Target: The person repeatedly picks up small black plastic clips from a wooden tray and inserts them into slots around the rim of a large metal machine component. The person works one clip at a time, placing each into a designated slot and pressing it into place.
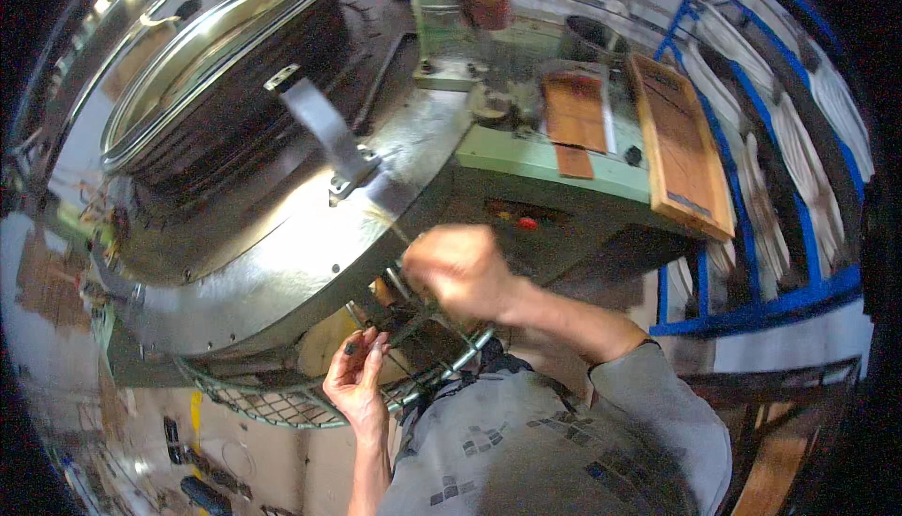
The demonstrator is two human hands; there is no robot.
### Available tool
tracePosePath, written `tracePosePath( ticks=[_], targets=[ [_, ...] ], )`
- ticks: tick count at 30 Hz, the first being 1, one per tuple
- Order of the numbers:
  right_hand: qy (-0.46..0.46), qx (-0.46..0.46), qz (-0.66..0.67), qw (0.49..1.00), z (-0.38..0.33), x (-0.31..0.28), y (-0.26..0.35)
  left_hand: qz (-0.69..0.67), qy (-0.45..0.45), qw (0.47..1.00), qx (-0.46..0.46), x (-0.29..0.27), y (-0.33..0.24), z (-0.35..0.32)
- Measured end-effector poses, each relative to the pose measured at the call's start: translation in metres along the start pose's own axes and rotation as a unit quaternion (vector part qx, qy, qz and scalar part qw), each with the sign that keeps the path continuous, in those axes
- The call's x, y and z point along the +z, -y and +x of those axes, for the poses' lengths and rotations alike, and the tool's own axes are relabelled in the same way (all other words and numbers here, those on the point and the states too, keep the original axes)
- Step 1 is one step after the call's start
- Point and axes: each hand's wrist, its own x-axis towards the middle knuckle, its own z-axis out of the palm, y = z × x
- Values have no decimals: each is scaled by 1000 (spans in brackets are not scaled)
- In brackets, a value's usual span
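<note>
My right hand [460, 270] is curled into a fist just past the curved outer edge of a round metal machine [282, 258]. Motion blurs it, and what it grips, if anything, cannot be made out. Lower and to the left, my left hand [357, 383] is turned palm up with its fingers bent together. A small dark spot shows at its fingertips, too small to name. Between the hands, under the machine's rim, are short metal rods and other parts, partly hidden by my right hand. A curved metal bracket [324, 131] stands on the machine's plate.
A green wire guard [282, 405] curves below the machine, close to my body. On the right, a green bench [526, 164] holds a wooden tray [681, 140] and brown pieces [575, 112]. A blue rack [752, 314] with white material stands beyond. Tools lie at lower left.
</note>
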Motion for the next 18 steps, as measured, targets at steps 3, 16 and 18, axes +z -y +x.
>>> tracePosePath(
  ticks=[3,16,18],
  targets=[
    [101,22,56,993,-41,27,43,-52,14,999,-8,8,4,-2],
    [32,364,154,918,-129,86,90,-13,3,984,-179,-29,43,-8],
    [37,443,224,867,-143,89,95,-42,18,977,-208,-43,46,-9]
  ],
)
